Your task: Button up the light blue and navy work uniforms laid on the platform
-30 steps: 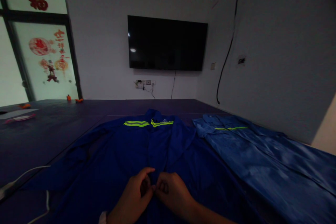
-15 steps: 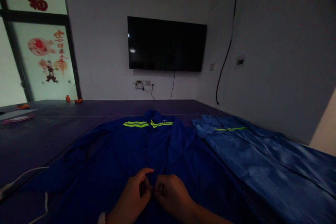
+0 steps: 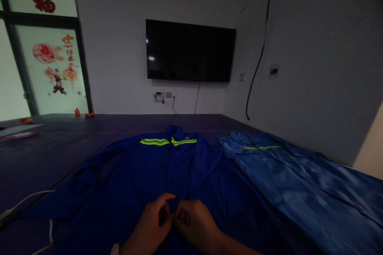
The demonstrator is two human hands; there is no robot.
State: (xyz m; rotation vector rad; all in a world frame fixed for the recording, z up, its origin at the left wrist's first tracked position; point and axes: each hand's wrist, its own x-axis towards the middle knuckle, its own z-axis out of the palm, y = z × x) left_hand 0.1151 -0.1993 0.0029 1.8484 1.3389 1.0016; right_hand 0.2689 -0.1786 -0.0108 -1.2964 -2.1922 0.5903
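A dark blue work jacket [image 3: 143,175] with yellow-green reflective strips across the chest lies spread on the purple table, collar at the far end. Low on its front opening, my left hand [image 3: 155,221] and my right hand [image 3: 196,221] meet with fingertips almost touching. Both hands have fingers curled into a pinch at the jacket's front edges. The left index finger points forward over the cloth. Whatever small part sits between the fingertips is too dark to make out.
On the right lies a lighter blue garment [image 3: 287,179] with one thin yellow strip. A white cable [image 3: 26,199] runs along the left edge. Farther off are a pink-rimmed object [image 3: 20,135], small orange items [image 3: 26,120], a wall-mounted television [image 3: 191,51] and a hanging black cable [image 3: 257,71].
My right hand has shifted very slightly left toward the left fingertips. Both hands stay pinched at the same spot on the jacket front.
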